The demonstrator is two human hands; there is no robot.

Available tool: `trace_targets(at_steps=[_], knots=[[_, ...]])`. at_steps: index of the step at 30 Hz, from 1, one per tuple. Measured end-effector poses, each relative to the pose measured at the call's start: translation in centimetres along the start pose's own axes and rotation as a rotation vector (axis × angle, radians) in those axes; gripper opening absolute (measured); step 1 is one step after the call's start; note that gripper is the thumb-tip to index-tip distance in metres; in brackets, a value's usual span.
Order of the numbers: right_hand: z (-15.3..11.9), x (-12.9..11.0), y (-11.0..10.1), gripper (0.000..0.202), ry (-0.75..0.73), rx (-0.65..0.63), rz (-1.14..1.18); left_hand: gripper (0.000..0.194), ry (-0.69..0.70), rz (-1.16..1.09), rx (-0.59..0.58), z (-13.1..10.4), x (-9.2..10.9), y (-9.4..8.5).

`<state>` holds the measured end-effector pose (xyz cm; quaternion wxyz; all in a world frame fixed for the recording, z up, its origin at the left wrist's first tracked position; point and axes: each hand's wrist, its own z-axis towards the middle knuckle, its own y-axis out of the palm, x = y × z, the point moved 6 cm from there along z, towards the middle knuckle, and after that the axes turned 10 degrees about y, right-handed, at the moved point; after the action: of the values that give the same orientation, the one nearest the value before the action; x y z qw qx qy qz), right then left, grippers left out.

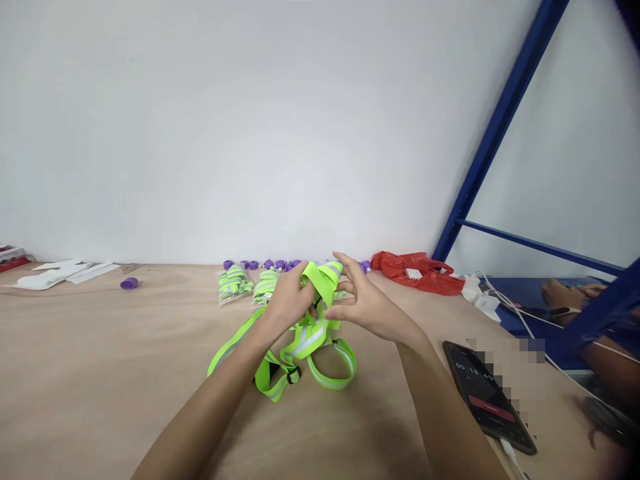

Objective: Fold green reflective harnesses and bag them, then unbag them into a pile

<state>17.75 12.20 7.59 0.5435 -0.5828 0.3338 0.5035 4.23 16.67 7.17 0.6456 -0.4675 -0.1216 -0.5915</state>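
A neon-yellow reflective strap [309,339] with grey stripes and a black buckle is bunched in front of me. Its loops hang down and lie on the table. My left hand [289,295] is closed on the upper folds, the fingertips partly hidden by the strap. Just right of these folds, my right hand [365,304] is curved with thumb and fingers apart; whether a fingertip touches the strap is hard to see. Behind my hands lie clear bags [234,283] of similar neon straps.
A row of small purple pieces [253,265] runs along the wall. One purple cap [129,283] and white papers [60,273] lie left. A red plastic bag [417,272], a phone [487,393] with a cable and a blue frame [493,133] are right, beside another person's hands [563,297].
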Motion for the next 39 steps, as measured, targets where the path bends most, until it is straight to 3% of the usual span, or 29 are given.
trace_targets(at_steps=[2, 8, 11, 15, 18, 20, 22, 24, 26, 28, 32, 36, 39], knots=[[-0.1, 0.1, 0.4, 0.111, -0.001, 0.062, -0.12, 0.011, 0.027, 0.031, 0.047, -0.2, 0.4, -0.4], [0.9, 0.9, 0.1, 0.083, -0.098, 0.228, -0.393, 0.013, 0.092, 0.173, 0.18, -0.6, 2.2, -2.2], [1.2, 0.7, -0.5, 0.067, -0.139, 0.286, -0.393, 0.012, 0.088, -0.036, 0.182, -0.4, 2.1, -3.0], [1.2, 0.3, -1.3, 0.042, -0.139, 0.359, -0.227, 0.023, -0.047, -0.355, 0.06, 0.1, 0.6, -2.9], [1.3, 0.4, -2.1, 0.029, -0.117, 0.359, 0.109, 0.027, -0.06, -0.267, 0.05, 0.2, 0.3, -4.0], [1.3, 0.6, -2.8, 0.026, -0.111, 0.345, 0.319, 0.026, -0.076, -0.247, -0.065, 0.0, 0.5, -4.2], [1.1, 0.7, -3.7, 0.026, -0.116, 0.365, 0.393, 0.031, -0.07, -0.264, -0.164, -0.3, 1.0, -4.7], [0.8, 0.5, -4.5, 0.029, -0.131, 0.376, 0.344, 0.03, 0.02, -0.239, -0.093, -0.2, 1.6, -5.9], [0.6, 0.1, -4.7, 0.032, -0.152, 0.355, 0.224, 0.026, 0.107, -0.224, 0.084, 0.0, 2.0, -7.2], [0.5, -0.1, -4.2, 0.033, -0.157, 0.308, 0.065, 0.024, 0.104, -0.3, 0.199, 0.1, 1.7, -7.4], [0.9, 0.4, -1.8, 0.032, -0.077, 0.193, -0.246, 0.023, 0.014, -0.394, 0.242, 0.1, 1.0, -6.0], [1.2, 1.4, 0.2, 0.027, 0.022, 0.043, -0.405, 0.019, 0.051, -0.087, 0.345, -0.6, 1.7, -6.5], [1.3, 2.2, 1.1, 0.03, 0.105, -0.066, -0.451, 0.018, 0.063, 0.056, 0.332, -0.9, 1.9, -6.7]])
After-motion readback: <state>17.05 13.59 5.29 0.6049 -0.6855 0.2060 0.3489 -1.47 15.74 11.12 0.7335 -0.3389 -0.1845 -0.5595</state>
